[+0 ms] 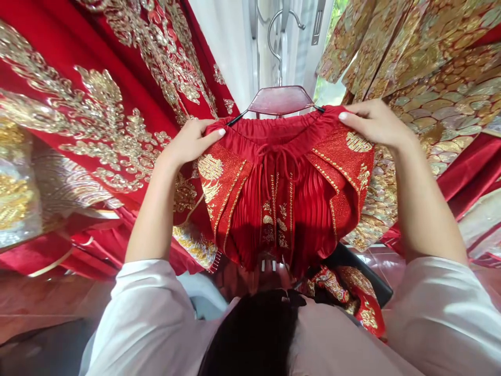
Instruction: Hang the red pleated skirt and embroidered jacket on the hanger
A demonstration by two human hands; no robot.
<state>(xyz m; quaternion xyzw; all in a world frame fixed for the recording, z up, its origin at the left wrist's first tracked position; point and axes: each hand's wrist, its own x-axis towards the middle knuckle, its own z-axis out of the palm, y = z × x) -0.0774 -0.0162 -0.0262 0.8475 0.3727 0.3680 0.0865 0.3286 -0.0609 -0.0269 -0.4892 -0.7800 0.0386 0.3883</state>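
A red pleated skirt [246,203] with gold embroidery and a tied drawstring at its gathered waist hangs in front of me. Its waistband is stretched wide on a reddish hanger [279,100], whose metal hook points up. My left hand [191,141] grips the waistband's left end, thumb on the front and fingers behind the cloth. At the right end my right hand [371,122] pinches the waistband the same way, with the fingertips hidden behind it. The dark ends of the hanger show next to the waistband on both sides.
Red garments with sequin embroidery [102,104] hang at the left. Gold scale-patterned garments [438,89] hang at the right. Behind the hanger is a white door or window frame [319,26]. A folded red and gold cloth [364,308] lies low at the right on something black.
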